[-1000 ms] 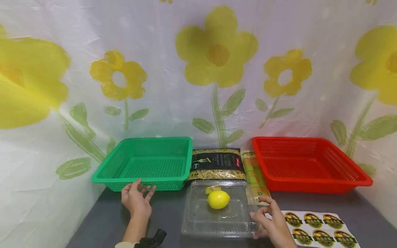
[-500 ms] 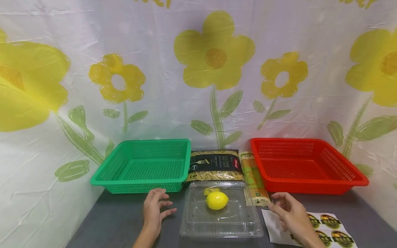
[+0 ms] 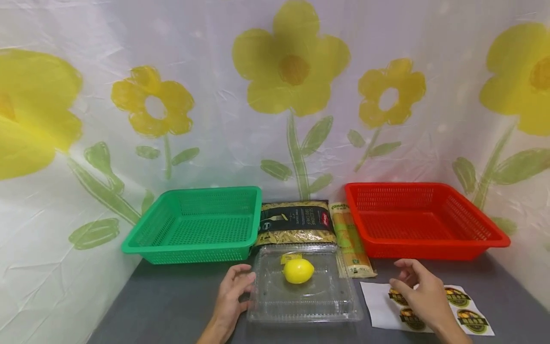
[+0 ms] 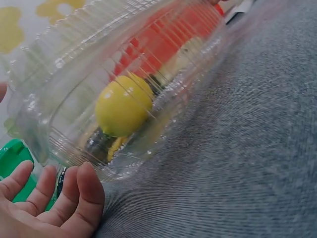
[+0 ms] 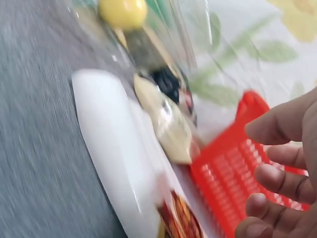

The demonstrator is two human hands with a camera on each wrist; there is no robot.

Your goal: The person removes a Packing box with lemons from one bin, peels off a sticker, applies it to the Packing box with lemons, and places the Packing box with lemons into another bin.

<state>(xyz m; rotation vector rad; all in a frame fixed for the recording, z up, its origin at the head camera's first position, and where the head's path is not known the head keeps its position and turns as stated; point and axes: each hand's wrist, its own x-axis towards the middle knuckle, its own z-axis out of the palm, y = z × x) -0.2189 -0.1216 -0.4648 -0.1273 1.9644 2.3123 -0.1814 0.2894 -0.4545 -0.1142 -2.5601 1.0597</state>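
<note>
A clear plastic clamshell box (image 3: 313, 306) lies with its lid down on the dark table. Through its wall show a lemon (image 3: 298, 271) and a small yellow piece (image 3: 289, 258) behind it. My left hand (image 3: 232, 298) is at the box's left side, fingers bent loosely; whether they touch it I cannot tell. In the left wrist view those fingers (image 4: 89, 191) are just beside the box's lower edge. My right hand (image 3: 423, 294) hovers above a white sheet of round stickers (image 3: 378, 306), hiding part of it. Its fingers are loosely bent, with nothing between them.
A green basket (image 3: 193, 253) stands at the back left, a red basket (image 3: 429, 251) at the back right. Between them lie a black-labelled pasta bag (image 3: 296, 220) and a long noodle packet (image 3: 350, 239). A flowered curtain (image 3: 223, 143) hangs behind.
My right hand has let go of the box's right edge and moved right, over the sticker sheet. My left hand has come from near the green basket to the box's left side.
</note>
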